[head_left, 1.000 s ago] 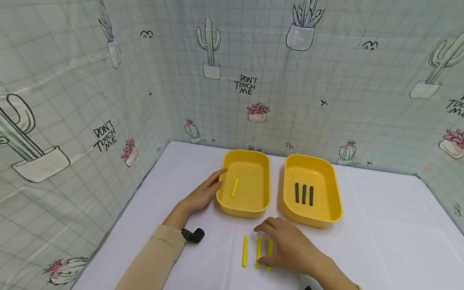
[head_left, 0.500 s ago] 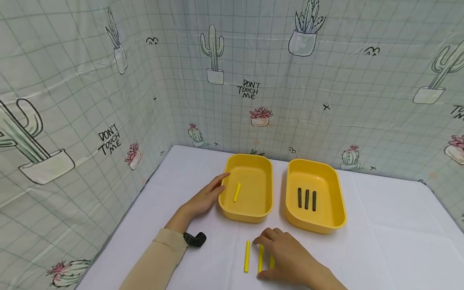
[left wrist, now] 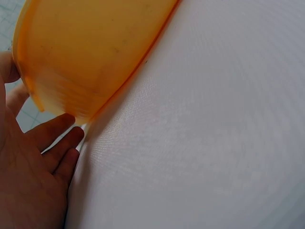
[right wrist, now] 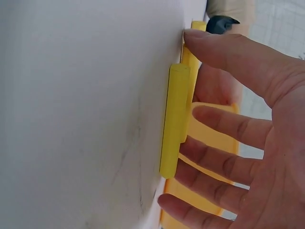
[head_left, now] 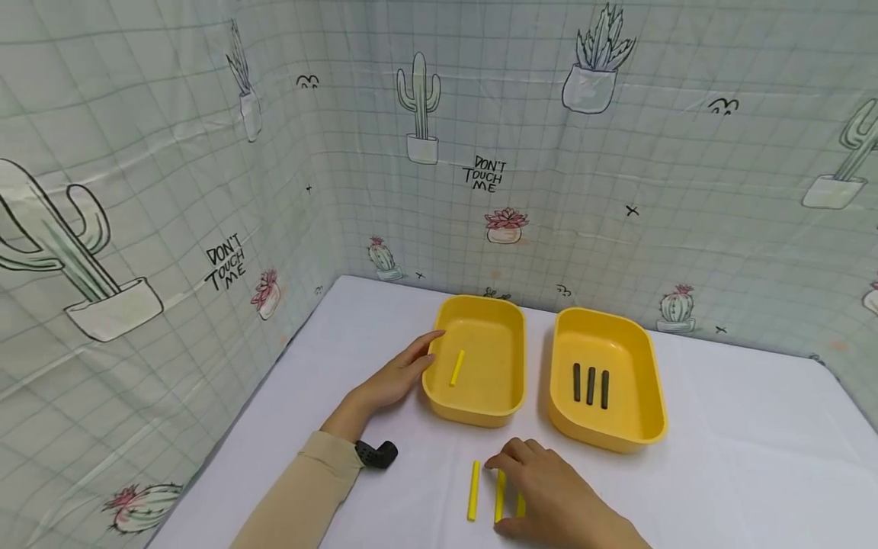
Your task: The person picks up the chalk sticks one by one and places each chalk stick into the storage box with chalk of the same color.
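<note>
My left hand [head_left: 392, 381] rests at the left rim of the left yellow tray [head_left: 490, 374], thumb over the edge. In the left wrist view its other fingers [left wrist: 52, 131] lie along the outer wall. One thin yellow stick [head_left: 457, 368] lies inside that tray. My right hand [head_left: 559, 492] hovers low over the table, thumb and fingers spread apart. Below it are a middle yellow stick [head_left: 499, 492] and a right yellow stick [head_left: 521, 505], partly hidden. A third, the left yellow stick [head_left: 474, 492], lies beside them. The right wrist view shows a near yellow stick [right wrist: 175, 121] between thumb and fingers, not gripped.
To the right stands a second yellow tray [head_left: 634, 415] holding three dark sticks [head_left: 591, 386] side by side. The white tabletop [head_left: 741, 457] meets a patterned cloth wall [head_left: 590, 175] behind and on the left.
My right hand has come down closer over the middle and right yellow sticks. The whole head view has shifted slightly. The left hand stays at the tray's rim.
</note>
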A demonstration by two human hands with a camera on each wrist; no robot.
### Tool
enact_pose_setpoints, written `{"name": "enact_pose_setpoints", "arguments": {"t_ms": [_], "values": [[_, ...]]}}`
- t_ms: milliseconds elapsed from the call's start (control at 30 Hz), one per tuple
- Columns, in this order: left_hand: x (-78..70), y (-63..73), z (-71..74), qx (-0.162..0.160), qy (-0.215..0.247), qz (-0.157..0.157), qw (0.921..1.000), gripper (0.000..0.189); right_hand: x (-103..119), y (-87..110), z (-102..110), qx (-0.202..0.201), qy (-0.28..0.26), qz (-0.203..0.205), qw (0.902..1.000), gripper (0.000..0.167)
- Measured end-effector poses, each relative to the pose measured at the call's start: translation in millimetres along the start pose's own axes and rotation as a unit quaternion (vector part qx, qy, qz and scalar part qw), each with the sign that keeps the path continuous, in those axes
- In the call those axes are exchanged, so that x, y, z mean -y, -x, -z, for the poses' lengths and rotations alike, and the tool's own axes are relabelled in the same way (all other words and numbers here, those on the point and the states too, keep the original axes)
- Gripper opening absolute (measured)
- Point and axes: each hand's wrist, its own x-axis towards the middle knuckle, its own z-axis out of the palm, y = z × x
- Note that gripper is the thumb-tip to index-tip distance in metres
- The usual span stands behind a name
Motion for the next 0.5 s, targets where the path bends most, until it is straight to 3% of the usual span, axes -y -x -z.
{"name": "enact_pose_setpoints", "arguments": {"t_ms": [200,500], "values": [[2.1,-2.7,-3.9,0.004,0.001,-0.003,1.0,0.048,0.0,2.2,0.7,0.006,-0.013,-0.014,0.9998,0.069],[2.1,-2.8,-0.1,-0.006,-0.008,-0.005,0.9999,0.048,1.8,-0.4,7.3,-0.029,-0.01,-0.011,0.9995,0.067]]}}
